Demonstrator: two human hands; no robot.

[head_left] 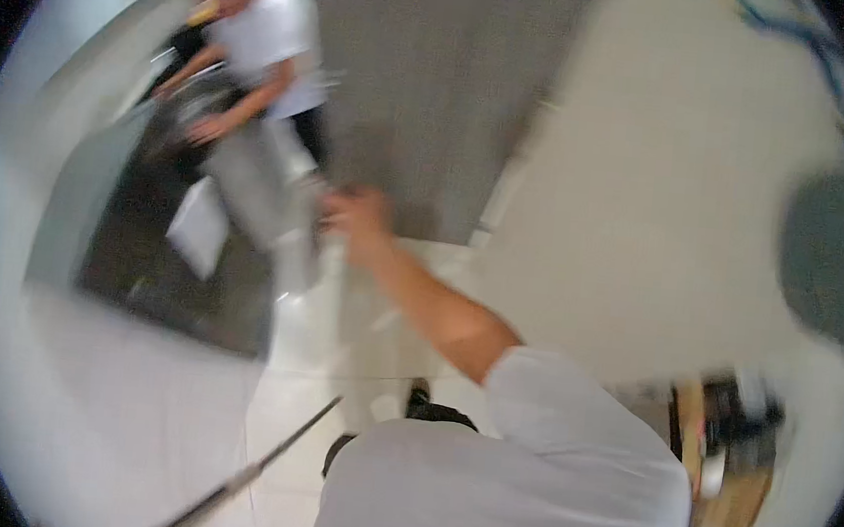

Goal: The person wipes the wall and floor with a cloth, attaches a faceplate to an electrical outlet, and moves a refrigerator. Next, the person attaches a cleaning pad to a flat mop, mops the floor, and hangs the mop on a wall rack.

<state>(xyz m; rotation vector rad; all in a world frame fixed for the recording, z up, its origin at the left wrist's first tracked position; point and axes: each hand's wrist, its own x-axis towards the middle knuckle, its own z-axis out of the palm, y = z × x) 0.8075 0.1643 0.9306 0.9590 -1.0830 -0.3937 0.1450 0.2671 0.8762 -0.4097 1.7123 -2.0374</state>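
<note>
My right arm reaches forward and to the left, in a white short sleeve. At its end my right hand (356, 213) is smeared by motion; I cannot make out its fingers or whether anything is in them. It appears in front of the near edge of a grey counter front (292, 257). Whether it touches that surface I cannot tell. My left hand is out of view. At the lower left a thin dark rod (248, 474) slants up across the pale floor; what holds it, if anything, is hidden.
Another person (287, 31) in a white shirt leans over the dark countertop (121, 257), both hands on or near blurred items. A white sheet-like object (200, 227) lies there. A large grey panel (438, 84) stands behind. Boxes (733, 497) sit lower right, near a round grey-green shape (829, 259).
</note>
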